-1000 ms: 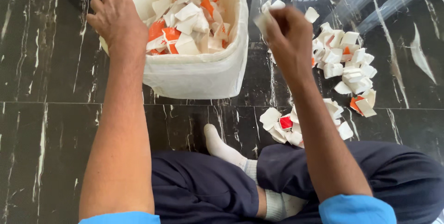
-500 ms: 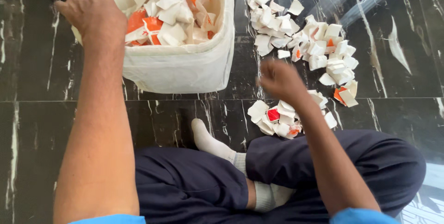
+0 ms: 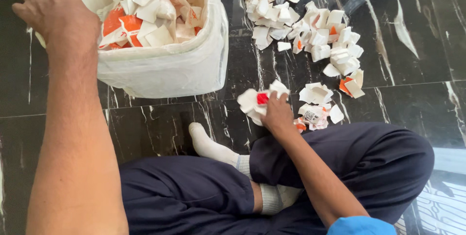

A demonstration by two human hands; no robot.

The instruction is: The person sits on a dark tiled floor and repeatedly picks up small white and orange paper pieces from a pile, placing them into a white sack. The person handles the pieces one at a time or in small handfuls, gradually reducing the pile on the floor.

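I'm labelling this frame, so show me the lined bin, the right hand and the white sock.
lined bin [image 3: 165, 72], head view, on its front wall.
right hand [image 3: 276, 113], head view, on the back of the hand.
white sock [image 3: 211, 146], head view, on the foot's middle.

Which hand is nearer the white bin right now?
Left. The left hand rests on the rim of the white bin; the right hand is down on the floor scraps, apart from it.

- Floor [image 3: 160, 128]: glossy black, white marble veins.
- Bin liner [image 3: 165, 72]: translucent white.
- Paper scraps [image 3: 310, 36]: white, some orange or red.
- Trousers [image 3: 194, 191]: navy.
- Sock [image 3: 213, 147]: white.
- Sleeve cuff [image 3: 361, 226]: bright blue.
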